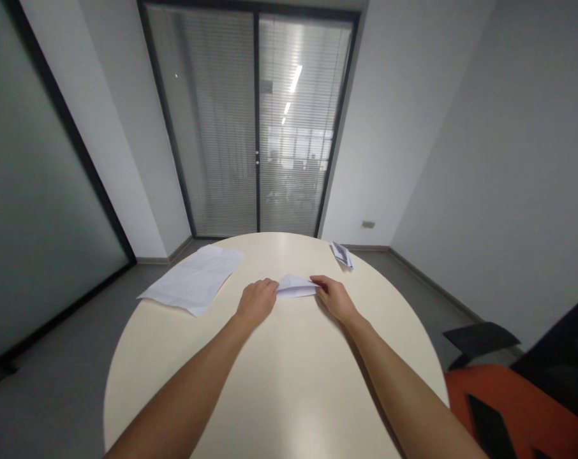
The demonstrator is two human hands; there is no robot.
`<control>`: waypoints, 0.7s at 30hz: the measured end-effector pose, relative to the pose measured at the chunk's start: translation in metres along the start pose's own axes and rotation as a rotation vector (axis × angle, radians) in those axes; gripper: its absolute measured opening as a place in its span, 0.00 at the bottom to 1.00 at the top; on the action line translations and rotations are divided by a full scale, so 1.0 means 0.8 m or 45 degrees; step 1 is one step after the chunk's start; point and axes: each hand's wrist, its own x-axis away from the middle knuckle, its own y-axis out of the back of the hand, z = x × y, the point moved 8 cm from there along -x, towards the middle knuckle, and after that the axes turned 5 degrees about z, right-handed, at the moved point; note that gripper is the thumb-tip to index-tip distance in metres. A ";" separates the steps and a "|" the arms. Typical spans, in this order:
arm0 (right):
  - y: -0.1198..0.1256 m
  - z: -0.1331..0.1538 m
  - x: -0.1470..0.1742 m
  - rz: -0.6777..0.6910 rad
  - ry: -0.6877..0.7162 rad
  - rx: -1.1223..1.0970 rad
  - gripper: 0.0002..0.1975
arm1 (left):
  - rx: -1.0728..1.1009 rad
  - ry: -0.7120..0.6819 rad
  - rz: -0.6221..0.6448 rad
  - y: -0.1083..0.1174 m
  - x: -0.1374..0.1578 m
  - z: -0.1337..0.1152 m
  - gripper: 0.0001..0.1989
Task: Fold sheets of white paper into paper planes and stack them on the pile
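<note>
Orange-seated chair (pixel 526 395) (black armrest (pixel 483 338) nearest the table (pixel 279 395)), blinds (pixel 298 127) behind glass panels (pixel 222 127).

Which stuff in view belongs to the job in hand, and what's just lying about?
In the job:
- partly folded white paper
- left-hand grip and right-hand grip, at its two ends
- round table, as work surface

Apparently lying about, untouched:
- large creased white sheet
- small folded paper near the far edge
- orange-seated chair

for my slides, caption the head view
Left hand and right hand hold folded paper at a round table, a larger sheet lying left.
</note>
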 end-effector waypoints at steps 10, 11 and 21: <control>0.027 -0.014 0.003 -0.142 -0.256 0.059 0.10 | -0.055 0.236 -0.027 0.003 0.003 0.029 0.12; 0.028 -0.013 0.004 -0.141 -0.256 0.077 0.10 | -0.057 0.245 -0.032 0.004 0.003 0.030 0.12; 0.038 0.000 0.007 -0.217 -0.279 0.111 0.12 | 0.055 0.322 -0.138 0.017 0.005 0.037 0.14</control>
